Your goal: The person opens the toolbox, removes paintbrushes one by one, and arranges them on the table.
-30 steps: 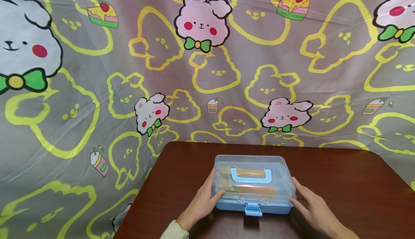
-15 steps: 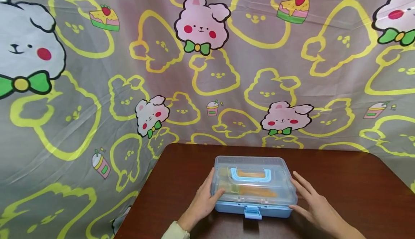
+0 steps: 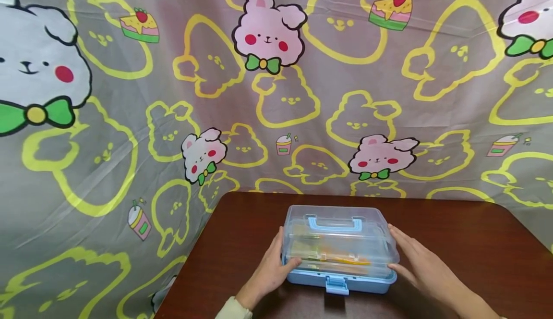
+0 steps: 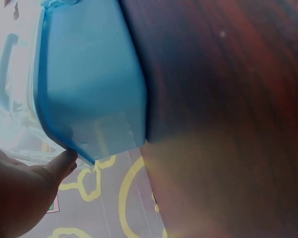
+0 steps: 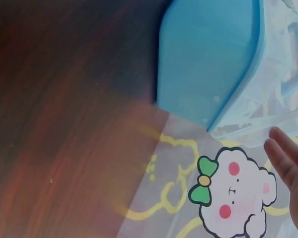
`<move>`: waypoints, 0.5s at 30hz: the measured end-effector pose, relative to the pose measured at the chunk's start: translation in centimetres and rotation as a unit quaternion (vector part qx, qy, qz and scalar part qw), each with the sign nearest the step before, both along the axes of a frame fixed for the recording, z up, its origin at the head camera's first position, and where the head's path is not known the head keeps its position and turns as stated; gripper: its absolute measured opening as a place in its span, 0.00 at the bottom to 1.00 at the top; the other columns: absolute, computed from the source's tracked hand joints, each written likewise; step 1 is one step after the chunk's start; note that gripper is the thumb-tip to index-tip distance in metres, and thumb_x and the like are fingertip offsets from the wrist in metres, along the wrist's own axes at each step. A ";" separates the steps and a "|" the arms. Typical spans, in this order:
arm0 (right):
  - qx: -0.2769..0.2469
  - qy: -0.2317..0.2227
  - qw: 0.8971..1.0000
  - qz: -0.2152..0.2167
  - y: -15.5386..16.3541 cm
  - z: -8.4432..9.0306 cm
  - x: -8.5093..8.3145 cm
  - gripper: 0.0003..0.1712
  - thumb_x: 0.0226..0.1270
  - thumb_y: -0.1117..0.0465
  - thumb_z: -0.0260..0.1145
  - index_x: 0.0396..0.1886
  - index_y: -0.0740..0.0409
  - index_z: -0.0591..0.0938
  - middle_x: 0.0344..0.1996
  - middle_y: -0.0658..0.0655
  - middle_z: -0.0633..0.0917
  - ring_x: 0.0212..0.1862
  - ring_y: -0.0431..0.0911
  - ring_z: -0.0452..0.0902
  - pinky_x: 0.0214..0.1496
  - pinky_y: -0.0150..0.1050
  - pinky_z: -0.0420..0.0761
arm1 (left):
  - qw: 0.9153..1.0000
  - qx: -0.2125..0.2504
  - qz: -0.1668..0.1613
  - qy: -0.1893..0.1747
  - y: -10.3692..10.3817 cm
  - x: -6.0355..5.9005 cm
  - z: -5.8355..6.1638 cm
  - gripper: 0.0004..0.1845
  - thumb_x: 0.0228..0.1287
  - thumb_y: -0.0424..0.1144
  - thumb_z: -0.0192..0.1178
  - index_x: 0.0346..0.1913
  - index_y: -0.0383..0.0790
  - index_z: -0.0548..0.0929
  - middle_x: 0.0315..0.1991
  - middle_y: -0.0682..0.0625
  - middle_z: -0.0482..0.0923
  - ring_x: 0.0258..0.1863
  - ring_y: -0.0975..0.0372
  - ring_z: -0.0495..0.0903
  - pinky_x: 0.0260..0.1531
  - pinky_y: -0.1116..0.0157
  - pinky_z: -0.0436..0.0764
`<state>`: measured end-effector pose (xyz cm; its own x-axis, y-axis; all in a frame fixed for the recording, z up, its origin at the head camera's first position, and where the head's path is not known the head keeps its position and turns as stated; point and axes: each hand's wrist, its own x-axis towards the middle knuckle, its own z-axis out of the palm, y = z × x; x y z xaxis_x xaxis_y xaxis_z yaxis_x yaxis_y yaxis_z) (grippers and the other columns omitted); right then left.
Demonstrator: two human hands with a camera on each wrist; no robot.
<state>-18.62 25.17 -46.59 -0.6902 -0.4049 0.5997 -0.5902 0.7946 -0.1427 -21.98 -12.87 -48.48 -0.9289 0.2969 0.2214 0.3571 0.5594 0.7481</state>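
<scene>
Head view shows a person at a dark wooden tabletop (image 3: 453,242) with a small storage box (image 3: 339,254) sitting near the front edge, right in the middle. It has a blue base (image 3: 345,283), a clear lid (image 3: 337,232) with a light blue carry handle (image 3: 334,223) on top, and a blue latch (image 3: 336,284) hanging at the front.

Left hand (image 3: 270,268) is on the left end of the box, thumb hooked along the lid's lower edge, fingers flat against the side. Right hand (image 3: 421,263) mirrors it on the right end, fingers fairly straight and pressed to the lid's side. The lid's front edge sits a bit above the base, so it looks partly raised, hinging at the back. Something orange and yellowish is inside, can't make out what.

Left wrist cam mostly shows the blue base (image 4: 89,79) and a fingertip at its corner. Right wrist cam, same deal, base (image 5: 203,59) plus fingertips near the clear lid.

My read: we're at the lid-opening step. Next would need both hands swinging the lid up and back evenly so the base doesn't slide.

Cartoon bunny cloth (image 3: 268,26) hangs behind.
</scene>
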 end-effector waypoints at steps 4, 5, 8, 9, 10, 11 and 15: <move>-0.009 -0.013 1.000 0.010 0.2 0.2 -0.5 0.55 0.46 0.52 0.78 0.72 0.57 0.60 0.67 0.57 0.66 0.62 0.42 0.62 0.61 0.16 0.45 | 1.000 0.003 0.003 -0.018 -0.1 -0.2 -0.4 0.56 0.56 0.64 0.60 0.74 0.33 0.43 0.73 0.37 0.47 0.69 0.48 0.52 0.61 0.47 0.60; -0.012 -0.025 1.000 0.006 0.2 0.2 -0.6 0.55 0.47 0.52 0.77 0.73 0.56 0.59 0.68 0.57 0.66 0.63 0.43 0.61 0.61 0.15 0.45 | 1.000 0.004 0.003 -0.022 -0.1 -0.3 -0.5 0.57 0.56 0.64 0.60 0.74 0.33 0.43 0.73 0.36 0.46 0.69 0.48 0.52 0.62 0.46 0.59; -0.022 -0.056 0.998 0.000 0.3 0.5 -0.9 0.54 0.51 0.51 0.76 0.74 0.53 0.56 0.68 0.56 0.64 0.61 0.45 0.63 0.59 0.14 0.46 | 1.000 -0.003 -0.002 -0.021 -0.2 -0.4 -0.7 0.58 0.54 0.63 0.63 0.74 0.32 0.44 0.72 0.36 0.47 0.69 0.48 0.53 0.62 0.47 0.60; -0.024 -0.065 0.998 -0.001 0.3 0.6 -1.0 0.54 0.52 0.51 0.75 0.74 0.52 0.55 0.69 0.56 0.63 0.61 0.46 0.64 0.59 0.14 0.46 | 1.000 0.001 -0.011 -0.020 -0.2 -0.4 -0.8 0.57 0.54 0.62 0.64 0.74 0.35 0.45 0.72 0.38 0.49 0.68 0.49 0.56 0.61 0.48 0.61; -0.025 -0.070 0.997 -0.001 0.3 0.6 -1.1 0.54 0.53 0.51 0.74 0.75 0.52 0.55 0.69 0.57 0.63 0.61 0.47 0.64 0.58 0.13 0.46 | 1.000 0.003 -0.019 -0.018 -0.1 -0.5 -0.9 0.57 0.53 0.61 0.65 0.75 0.38 0.45 0.73 0.40 0.50 0.67 0.51 0.58 0.61 0.50 0.63; -0.026 -0.076 0.997 -0.002 0.4 0.7 -1.2 0.54 0.54 0.51 0.74 0.75 0.52 0.54 0.69 0.56 0.63 0.60 0.46 0.64 0.58 0.13 0.46 | 1.000 0.002 -0.028 -0.014 -0.1 -0.5 -1.1 0.56 0.52 0.60 0.66 0.75 0.42 0.46 0.72 0.43 0.51 0.66 0.53 0.60 0.60 0.51 0.64; -0.027 -0.095 0.995 -0.013 0.4 1.0 -1.5 0.53 0.56 0.48 0.72 0.76 0.48 0.51 0.70 0.54 0.61 0.59 0.48 0.66 0.56 0.13 0.47 | 0.998 -0.004 -0.060 0.001 -0.1 -0.8 -1.5 0.52 0.52 0.58 0.67 0.75 0.54 0.47 0.71 0.52 0.55 0.61 0.60 0.66 0.58 0.56 0.68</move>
